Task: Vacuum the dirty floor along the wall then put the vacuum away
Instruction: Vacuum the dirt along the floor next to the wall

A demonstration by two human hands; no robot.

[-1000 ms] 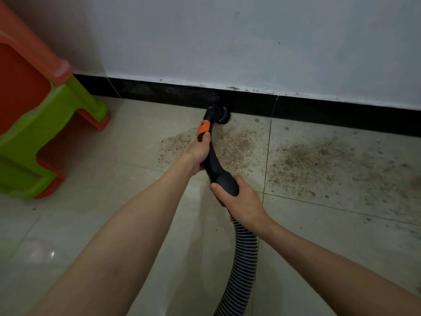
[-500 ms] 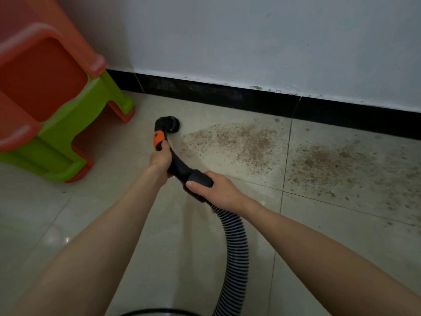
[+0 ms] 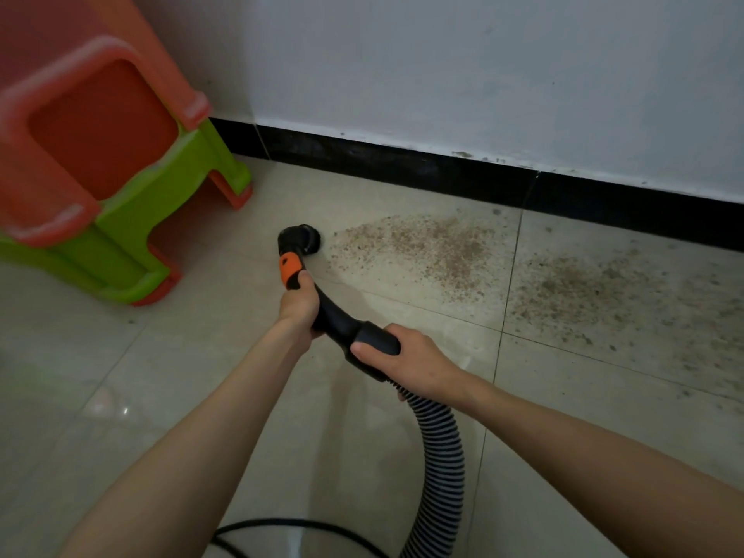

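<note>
A black vacuum handle (image 3: 330,312) is held in both hands above a pale tiled floor (image 3: 120,396). The left hand (image 3: 300,306) is wrapped around the curved upper part of the handle, just below an orange button (image 3: 290,269), with the fingers curled fully round it. The right hand (image 3: 406,362) is closed around the thicker cuff where the handle meets the ribbed hose (image 3: 441,457), the thumb laid across the top. The hose is seen curving down and back toward the bottom edge of the view, where a black cable (image 3: 290,527) lies on the tiles.

The round black nozzle (image 3: 301,238) is set on the floor, near the wall (image 3: 443,66) but apart from the black skirting (image 3: 402,165). Just to its right a patch of brown dirt (image 3: 426,245) is spread over the tile, and a second, wider patch (image 3: 604,292) is found on the next tile, beyond the grout line. At the left, stacked orange and green plastic stools (image 3: 108,187) are stood in the corner, well apart from the nozzle.
</note>
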